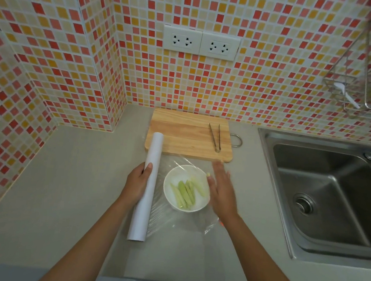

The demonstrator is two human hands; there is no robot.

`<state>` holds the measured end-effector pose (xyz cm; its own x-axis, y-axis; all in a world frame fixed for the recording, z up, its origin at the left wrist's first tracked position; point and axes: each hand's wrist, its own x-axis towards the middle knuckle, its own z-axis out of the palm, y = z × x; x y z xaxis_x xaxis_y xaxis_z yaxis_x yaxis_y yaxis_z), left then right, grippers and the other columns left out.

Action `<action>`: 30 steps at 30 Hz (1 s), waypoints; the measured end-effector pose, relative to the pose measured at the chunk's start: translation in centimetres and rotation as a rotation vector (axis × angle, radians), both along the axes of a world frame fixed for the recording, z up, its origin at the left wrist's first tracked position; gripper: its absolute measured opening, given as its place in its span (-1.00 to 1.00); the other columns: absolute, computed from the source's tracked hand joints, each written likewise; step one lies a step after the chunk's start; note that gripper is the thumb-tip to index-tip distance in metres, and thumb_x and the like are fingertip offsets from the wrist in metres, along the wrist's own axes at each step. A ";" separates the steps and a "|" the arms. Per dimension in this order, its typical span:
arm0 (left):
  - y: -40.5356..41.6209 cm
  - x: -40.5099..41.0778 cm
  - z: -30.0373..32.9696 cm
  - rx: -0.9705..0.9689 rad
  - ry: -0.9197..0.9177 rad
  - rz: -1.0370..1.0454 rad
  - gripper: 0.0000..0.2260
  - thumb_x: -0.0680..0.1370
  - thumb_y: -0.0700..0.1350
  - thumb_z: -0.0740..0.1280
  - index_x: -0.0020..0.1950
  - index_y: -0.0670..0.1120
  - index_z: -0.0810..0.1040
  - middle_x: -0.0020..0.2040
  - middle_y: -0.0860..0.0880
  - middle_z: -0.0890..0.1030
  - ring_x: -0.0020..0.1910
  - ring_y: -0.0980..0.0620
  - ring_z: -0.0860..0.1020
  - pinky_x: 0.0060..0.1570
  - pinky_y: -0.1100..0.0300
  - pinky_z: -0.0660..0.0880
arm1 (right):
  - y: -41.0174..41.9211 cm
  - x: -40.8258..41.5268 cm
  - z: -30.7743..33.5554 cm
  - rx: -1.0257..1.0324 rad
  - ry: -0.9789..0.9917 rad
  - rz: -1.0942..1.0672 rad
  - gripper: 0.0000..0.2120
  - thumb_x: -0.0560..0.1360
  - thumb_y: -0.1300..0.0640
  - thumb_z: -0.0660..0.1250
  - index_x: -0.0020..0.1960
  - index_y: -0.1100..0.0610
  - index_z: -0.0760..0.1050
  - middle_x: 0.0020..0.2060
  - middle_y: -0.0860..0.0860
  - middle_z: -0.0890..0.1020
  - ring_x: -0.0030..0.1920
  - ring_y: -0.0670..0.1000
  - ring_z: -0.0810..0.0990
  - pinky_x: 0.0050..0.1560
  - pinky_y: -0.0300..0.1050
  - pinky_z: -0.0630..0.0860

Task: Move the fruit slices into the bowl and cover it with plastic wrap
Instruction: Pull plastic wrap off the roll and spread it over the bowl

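Note:
A white bowl (170, 197) stands on the grey counter and holds several pale green fruit slices (186, 191). A clear sheet of plastic wrap (197, 223) lies stretched over the bowl, running from the white roll (145, 191) on the bowl's left out to the counter on its right. My left hand (136, 182) grips the roll around its middle. My right hand (220, 189) lies flat with fingers straight, palm down on the wrap at the bowl's right rim.
A wooden cutting board (185, 133) lies behind the bowl against the tiled wall, with metal tongs (215, 136) on its right part. A steel sink (324, 194) fills the right side. A wire rack (366, 89) hangs on the wall above it.

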<state>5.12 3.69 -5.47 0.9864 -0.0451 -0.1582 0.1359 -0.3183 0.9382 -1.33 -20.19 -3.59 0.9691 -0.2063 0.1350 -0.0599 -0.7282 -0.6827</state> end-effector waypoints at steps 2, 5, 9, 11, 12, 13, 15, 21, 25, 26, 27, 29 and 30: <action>0.0 -0.1 0.0 -0.009 0.002 -0.001 -0.69 0.65 0.03 0.12 0.04 -0.17 0.53 -0.09 -0.06 0.58 -0.16 0.08 0.50 -0.17 0.24 0.40 | -1.4 -1.6 0.2 -0.060 -0.030 -0.301 -0.65 0.58 -0.02 0.19 0.28 0.14 0.43 0.26 -0.02 0.49 0.31 0.03 0.45 0.21 -0.06 0.41; 0.0 0.0 0.0 -0.009 0.011 0.000 -0.69 0.64 0.04 0.13 0.01 -0.15 0.53 -0.14 -0.02 0.56 -0.18 0.08 0.49 -0.19 0.24 0.39 | -3.4 -4.4 -0.9 -0.298 0.326 -0.425 -0.70 0.52 -0.04 0.26 0.07 0.18 0.47 0.04 0.12 0.53 0.10 0.16 0.53 -0.04 0.00 0.48; 0.0 0.0 -0.3 -0.003 0.029 0.004 -0.66 0.63 0.07 0.13 -0.05 -0.16 0.51 -0.20 -0.01 0.53 -0.25 0.09 0.45 -0.22 0.20 0.36 | -4.4 -6.6 -2.3 -0.215 0.601 -0.446 -0.62 0.53 -0.06 0.22 0.05 0.26 0.49 0.04 0.20 0.56 0.08 0.20 0.57 -0.01 -0.03 0.46; 0.1 -0.1 -0.4 -0.005 0.030 0.013 -0.65 0.63 0.09 0.14 -0.08 -0.16 0.51 -0.23 0.00 0.51 -0.27 0.10 0.43 -0.25 0.21 0.35 | -4.4 -6.9 -2.4 -0.245 0.608 -0.418 -0.63 0.53 -0.07 0.22 0.03 0.25 0.52 0.04 0.19 0.56 0.07 0.19 0.58 -0.02 -0.05 0.46; 0.1 -0.1 -0.4 -0.007 0.030 0.020 -0.65 0.62 0.10 0.14 -0.09 -0.15 0.50 -0.23 0.01 0.51 -0.28 0.11 0.43 -0.26 0.21 0.35 | -4.2 -6.9 -2.2 -0.280 0.612 -0.401 -0.64 0.53 -0.07 0.21 0.03 0.23 0.53 0.03 0.17 0.56 0.06 0.18 0.57 -0.02 -0.06 0.46; 0.0 -0.1 -0.4 -0.010 0.030 0.028 -0.66 0.62 0.10 0.14 -0.10 -0.15 0.51 -0.23 0.01 0.51 -0.28 0.11 0.42 -0.26 0.22 0.35 | -4.0 -6.8 -2.0 -0.307 0.617 -0.392 -0.65 0.54 -0.08 0.19 0.01 0.20 0.55 0.02 0.14 0.55 0.06 0.16 0.57 -0.02 -0.07 0.46; -0.1 -0.1 -0.3 -0.018 0.035 0.038 -0.68 0.62 0.09 0.15 -0.15 -0.10 0.51 -0.25 0.03 0.50 -0.29 0.11 0.42 -0.28 0.23 0.35 | -3.6 -6.8 -1.8 -0.313 0.626 -0.397 -0.68 0.51 -0.10 0.20 -0.15 0.12 0.56 -0.05 0.10 0.59 -0.04 0.13 0.60 -0.09 -0.11 0.46; -0.1 -0.2 0.2 0.000 0.040 0.037 -0.71 0.61 0.13 0.15 -0.21 0.04 0.47 -0.28 0.07 0.51 -0.31 0.14 0.45 -0.31 0.24 0.35 | -3.4 -7.2 -0.8 -0.362 0.688 -0.428 -0.75 0.45 -0.05 0.28 -0.14 0.15 0.52 -0.10 0.08 0.65 -0.07 0.12 0.63 -0.21 -0.18 0.41; -0.1 -0.3 0.3 -0.011 0.058 0.044 -0.67 0.60 0.15 0.15 -0.21 -0.06 0.44 -0.29 0.02 0.47 -0.31 0.08 0.41 -0.30 0.21 0.32 | -3.9 -7.2 0.1 -0.275 0.774 -0.421 -0.80 0.39 0.01 0.37 -0.13 0.14 0.48 -0.13 0.08 0.60 -0.10 0.13 0.61 -0.21 -0.19 0.40; -0.2 -0.3 0.3 -0.017 0.061 0.049 -0.66 0.60 0.14 0.16 -0.22 -0.07 0.43 -0.29 0.01 0.45 -0.31 0.07 0.39 -0.30 0.20 0.32 | -4.1 -7.3 0.3 -0.228 0.786 -0.435 -0.79 0.36 0.03 0.39 -0.18 0.15 0.46 -0.18 0.08 0.58 -0.13 0.13 0.62 -0.23 -0.20 0.41; -0.2 -0.3 0.3 -0.023 0.063 0.055 -0.66 0.60 0.14 0.16 -0.23 -0.07 0.41 -0.30 0.01 0.43 -0.31 0.05 0.37 -0.30 0.19 0.30 | -4.3 -7.4 0.3 -0.171 0.789 -0.450 -0.79 0.33 0.06 0.41 -0.24 0.17 0.45 -0.24 0.07 0.59 -0.17 0.13 0.63 -0.27 -0.21 0.41; -0.2 -0.4 0.3 -0.027 0.072 0.061 -0.67 0.60 0.13 0.16 -0.23 -0.07 0.43 -0.30 0.01 0.44 -0.30 0.05 0.39 -0.30 0.20 0.31 | -4.7 -7.8 0.4 -0.077 0.775 -0.466 -0.80 0.29 0.10 0.42 -0.34 0.17 0.43 -0.38 0.06 0.59 -0.31 0.11 0.62 -0.38 -0.24 0.38; -0.2 -0.4 0.2 -0.027 0.080 0.062 -0.67 0.60 0.13 0.16 -0.19 -0.08 0.46 -0.27 0.00 0.47 -0.30 0.06 0.41 -0.29 0.21 0.33 | -4.7 -7.9 0.5 -0.066 0.774 -0.463 -0.79 0.28 0.10 0.42 -0.36 0.17 0.43 -0.41 0.05 0.56 -0.34 0.10 0.59 -0.41 -0.25 0.35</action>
